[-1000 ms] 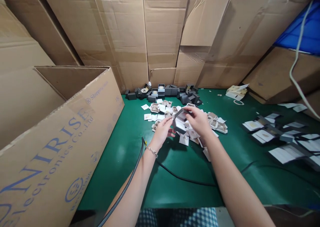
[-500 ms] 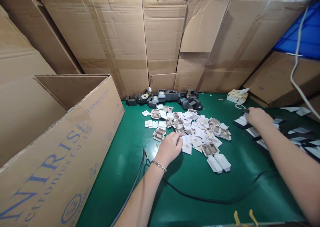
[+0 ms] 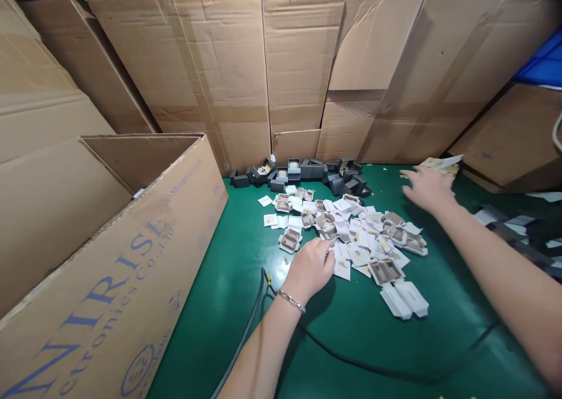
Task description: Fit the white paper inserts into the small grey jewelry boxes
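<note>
My left hand (image 3: 309,268), with a chain bracelet at the wrist, rests at the near left edge of a heap of small white cards and folded papers (image 3: 360,235). Its fingers are curled together, and whatever they may hold is hidden. Over the back right of the green table, my right hand (image 3: 430,191) has its fingers spread and holds nothing. It partly covers a pale stack of papers (image 3: 443,163). Grey-brown card inserts (image 3: 386,270) lie among the heap, and an unfolded white carton (image 3: 404,299) sits at its near side.
Small black boxes (image 3: 311,170), some open, line the back. More dark boxes and papers (image 3: 518,229) spread at the right. A large open carton (image 3: 175,235) stands at the left. A black cable (image 3: 351,361) crosses the green tabletop (image 3: 211,317). Stacked cardboard (image 3: 228,71) walls the back.
My right hand has left the dark boxes at the right and moved back and left to the pale stack, fingers now spread. The view has shifted slightly; my left hand stays by the heap.
</note>
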### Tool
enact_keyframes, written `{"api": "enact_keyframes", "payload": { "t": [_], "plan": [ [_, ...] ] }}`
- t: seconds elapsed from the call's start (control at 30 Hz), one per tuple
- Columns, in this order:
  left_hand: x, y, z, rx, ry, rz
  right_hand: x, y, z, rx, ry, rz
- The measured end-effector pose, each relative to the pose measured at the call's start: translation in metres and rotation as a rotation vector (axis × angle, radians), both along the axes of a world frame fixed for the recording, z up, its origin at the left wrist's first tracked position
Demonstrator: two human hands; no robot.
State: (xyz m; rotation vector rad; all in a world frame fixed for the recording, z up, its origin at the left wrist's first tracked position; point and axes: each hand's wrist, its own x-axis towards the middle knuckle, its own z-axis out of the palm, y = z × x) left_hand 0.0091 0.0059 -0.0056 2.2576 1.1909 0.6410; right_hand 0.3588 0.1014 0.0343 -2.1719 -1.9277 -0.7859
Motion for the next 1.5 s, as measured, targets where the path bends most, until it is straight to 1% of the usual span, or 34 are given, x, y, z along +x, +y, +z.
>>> {"api": "enact_keyframes", "payload": {
  "t": [0.03,0.07,0.17,0.2,0.3,0.37,0.43,0.57,0.67,0.73,0.83,0.93,1.0,1.1,1.23,1.33,1.43,1.5],
  "plan": [
    [0.000,0.000,0.000,-0.002,0.003,-0.001,-0.005,0.004,-0.002,-0.015,-0.007,0.000],
    [0.000,0.000,0.000,-0.006,0.005,-0.001,-0.012,0.009,-0.004,-0.031,-0.020,0.035],
    [0.000,0.002,-0.002,-0.011,-0.003,0.003,-0.046,0.029,-0.015,-0.053,-0.086,0.288],
    [0.000,0.002,-0.003,-0.011,-0.009,0.003,-0.057,0.036,-0.018,-0.057,-0.086,0.339],
    [0.000,0.005,-0.008,0.005,-0.024,0.006,-0.080,0.055,-0.024,-0.098,-0.050,0.384],
    [0.000,0.007,-0.012,0.029,-0.039,0.011,-0.087,0.060,-0.021,-0.099,-0.043,0.383],
    [0.000,0.009,-0.014,0.054,-0.064,0.025,-0.091,0.059,-0.016,-0.059,-0.047,0.381],
    [-0.001,0.010,-0.016,0.089,-0.144,0.072,-0.099,0.045,-0.001,0.070,0.012,0.347],
    [0.000,0.009,-0.016,0.103,-0.187,0.070,-0.101,0.033,0.007,0.177,0.108,0.265],
    [0.000,0.008,-0.017,0.111,-0.208,0.061,-0.102,0.025,0.010,0.230,0.213,0.209],
    [0.001,0.009,-0.019,0.126,-0.257,0.073,-0.104,0.007,0.015,0.290,0.430,0.156],
    [0.001,0.010,-0.019,0.121,-0.326,0.117,-0.114,-0.015,0.017,0.357,0.616,0.135],
    [0.001,0.011,-0.017,0.091,-0.368,0.149,-0.124,-0.029,0.016,0.373,0.704,0.149],
    [0.003,0.011,-0.016,0.047,-0.444,0.195,-0.143,-0.045,0.011,0.312,0.805,0.200],
    [0.005,0.013,-0.015,0.009,-0.550,0.274,-0.173,-0.056,0.006,0.142,0.909,0.264],
    [0.004,0.017,-0.017,-0.027,-0.600,0.295,-0.196,-0.062,0.005,0.035,0.962,0.342],
    [0.001,0.022,-0.016,-0.153,-0.729,0.293,-0.216,-0.066,0.003,0.022,1.034,0.404],
    [-0.001,0.025,-0.014,-0.265,-0.834,0.285,-0.226,-0.067,0.000,0.028,1.094,0.403]
  ]
}}
